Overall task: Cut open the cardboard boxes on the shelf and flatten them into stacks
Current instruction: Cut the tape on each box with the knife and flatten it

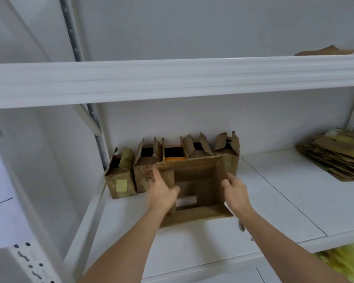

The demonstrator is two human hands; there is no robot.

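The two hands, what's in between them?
In the head view, an opened cardboard box sits between them. The left hand grips its left wall, and the right hand holds its right wall, on the white shelf.

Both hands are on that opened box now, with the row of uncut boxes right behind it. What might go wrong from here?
1. The opened box sits close against the row of standing boxes; pushing it flat could topple them.
2. The left hand and right hand hold opposite walls, so it may skew rather than fold flat.
3. A blurred metallic object shows below the right wrist; if it is the cutter, it could snag.
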